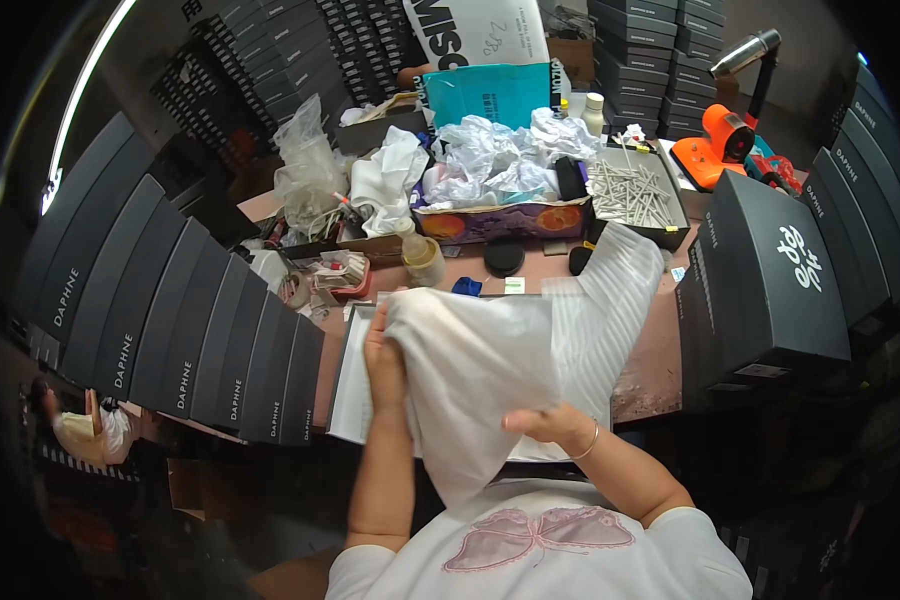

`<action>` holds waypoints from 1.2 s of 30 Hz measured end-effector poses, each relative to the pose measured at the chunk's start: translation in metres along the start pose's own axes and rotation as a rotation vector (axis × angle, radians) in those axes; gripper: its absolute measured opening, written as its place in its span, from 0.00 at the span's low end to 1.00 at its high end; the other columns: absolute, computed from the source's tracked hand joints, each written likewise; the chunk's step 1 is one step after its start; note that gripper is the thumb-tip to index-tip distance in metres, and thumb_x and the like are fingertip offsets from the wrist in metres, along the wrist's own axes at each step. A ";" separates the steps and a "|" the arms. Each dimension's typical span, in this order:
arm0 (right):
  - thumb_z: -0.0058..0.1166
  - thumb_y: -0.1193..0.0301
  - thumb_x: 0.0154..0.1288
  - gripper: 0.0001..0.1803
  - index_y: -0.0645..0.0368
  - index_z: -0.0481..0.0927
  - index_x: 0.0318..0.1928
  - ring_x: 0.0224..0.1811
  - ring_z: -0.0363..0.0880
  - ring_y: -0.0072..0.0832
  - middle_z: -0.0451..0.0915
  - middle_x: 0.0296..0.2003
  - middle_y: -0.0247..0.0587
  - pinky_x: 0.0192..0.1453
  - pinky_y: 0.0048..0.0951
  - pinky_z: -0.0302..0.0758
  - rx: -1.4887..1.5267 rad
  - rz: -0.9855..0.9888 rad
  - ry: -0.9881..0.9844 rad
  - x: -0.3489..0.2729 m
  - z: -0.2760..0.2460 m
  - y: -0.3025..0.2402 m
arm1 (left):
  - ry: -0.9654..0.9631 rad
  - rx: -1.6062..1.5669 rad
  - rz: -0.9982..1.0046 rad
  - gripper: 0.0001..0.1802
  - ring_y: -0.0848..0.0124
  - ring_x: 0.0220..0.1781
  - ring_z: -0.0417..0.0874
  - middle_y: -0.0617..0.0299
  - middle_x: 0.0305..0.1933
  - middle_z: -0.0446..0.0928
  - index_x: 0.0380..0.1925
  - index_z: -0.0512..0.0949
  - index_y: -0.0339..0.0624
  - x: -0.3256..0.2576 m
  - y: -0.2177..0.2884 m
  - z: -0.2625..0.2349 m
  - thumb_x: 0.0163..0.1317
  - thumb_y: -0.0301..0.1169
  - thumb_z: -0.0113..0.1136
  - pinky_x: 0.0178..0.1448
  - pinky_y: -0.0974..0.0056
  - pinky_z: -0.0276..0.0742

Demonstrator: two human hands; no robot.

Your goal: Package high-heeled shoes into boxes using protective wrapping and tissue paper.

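A thin white cloth (475,370), perhaps a bag, hangs between my hands and drapes down in front of me. Its upper left edge is gripped by my left hand (385,362), with the fingers partly hidden behind it. At the lower right, my right hand (548,424) pinches it, thumb in front and the other fingers out of sight behind. Whether anything is inside the cloth, I cannot tell. Beneath lies an open shoe box (350,385) with a pale inside. Striped white wrapping paper (610,300) spreads from the box toward the far right.
Dark shoe boxes (160,320) line the left side; more boxes (760,280) stand at right. Behind are a purple carton (500,222) of crumpled paper, a tray of white sticks (632,192), a bottle (422,258), a round black lid (504,257) and an orange tool (712,150).
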State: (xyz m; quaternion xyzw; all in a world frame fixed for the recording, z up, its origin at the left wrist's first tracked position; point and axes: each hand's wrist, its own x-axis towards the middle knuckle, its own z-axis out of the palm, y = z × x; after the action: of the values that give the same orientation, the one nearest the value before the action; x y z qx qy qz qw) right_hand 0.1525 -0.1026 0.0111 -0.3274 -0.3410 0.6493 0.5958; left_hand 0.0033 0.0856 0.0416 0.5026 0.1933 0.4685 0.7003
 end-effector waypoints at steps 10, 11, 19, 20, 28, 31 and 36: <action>0.62 0.57 0.62 0.30 0.64 0.72 0.57 0.50 0.77 0.33 0.77 0.51 0.49 0.52 0.35 0.75 -0.488 -0.085 0.188 0.005 0.032 -0.016 | -0.243 -0.034 -0.587 0.53 0.63 0.61 0.74 0.52 0.61 0.70 0.66 0.57 0.33 -0.104 0.003 0.003 0.52 0.55 0.70 0.62 0.59 0.74; 0.63 0.55 0.61 0.34 0.64 0.70 0.59 0.55 0.74 0.38 0.74 0.55 0.53 0.57 0.38 0.72 -0.690 -0.232 0.117 0.012 0.041 -0.019 | -0.211 -0.017 -0.561 0.49 0.62 0.61 0.74 0.52 0.61 0.70 0.66 0.57 0.33 -0.105 0.009 -0.006 0.52 0.48 0.71 0.62 0.58 0.74; 0.70 0.49 0.47 0.54 0.50 0.57 0.71 0.71 0.54 0.54 0.55 0.69 0.59 0.73 0.62 0.44 -2.026 0.061 0.295 -0.009 -0.022 -0.025 | 0.299 0.081 -0.283 0.35 0.58 0.57 0.78 0.54 0.58 0.74 0.63 0.66 0.41 -0.123 0.082 -0.143 0.61 0.52 0.50 0.59 0.55 0.76; 0.69 0.53 0.48 0.51 0.49 0.58 0.71 0.67 0.60 0.51 0.62 0.63 0.56 0.72 0.61 0.46 -2.104 0.087 0.348 -0.017 -0.047 -0.018 | 0.292 0.054 -0.297 0.35 0.58 0.57 0.78 0.54 0.58 0.74 0.63 0.66 0.42 -0.111 0.087 -0.160 0.61 0.52 0.50 0.59 0.55 0.76; 0.61 0.76 0.52 0.18 0.59 0.80 0.47 0.36 0.75 0.38 0.77 0.33 0.42 0.51 0.43 0.67 -1.774 -0.136 0.872 -0.090 -0.119 -0.022 | 0.176 -0.407 -0.548 0.34 0.58 0.55 0.79 0.53 0.56 0.75 0.61 0.68 0.42 -0.098 -0.018 -0.183 0.61 0.53 0.48 0.56 0.55 0.78; 0.64 0.74 0.53 0.19 0.60 0.79 0.48 0.41 0.76 0.41 0.78 0.39 0.44 0.51 0.41 0.68 -1.585 -0.119 1.052 -0.119 -0.089 -0.037 | 0.139 -0.529 -0.644 0.34 0.58 0.54 0.80 0.53 0.56 0.76 0.61 0.68 0.43 -0.101 -0.055 -0.172 0.61 0.54 0.48 0.55 0.54 0.79; 0.70 0.65 0.50 0.35 0.57 0.73 0.59 0.53 0.73 0.43 0.74 0.53 0.50 0.56 0.42 0.65 -1.801 -0.249 0.797 -0.066 -0.017 -0.050 | 0.115 -0.594 -0.735 0.34 0.58 0.52 0.81 0.53 0.55 0.77 0.60 0.69 0.43 -0.094 -0.090 -0.161 0.61 0.54 0.46 0.53 0.54 0.80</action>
State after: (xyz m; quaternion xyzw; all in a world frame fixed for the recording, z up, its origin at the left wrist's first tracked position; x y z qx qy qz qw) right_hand 0.1991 -0.1647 0.0446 -0.8140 -0.5138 -0.0766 0.2598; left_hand -0.1206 0.0848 -0.1251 0.1525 0.2543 0.2519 0.9212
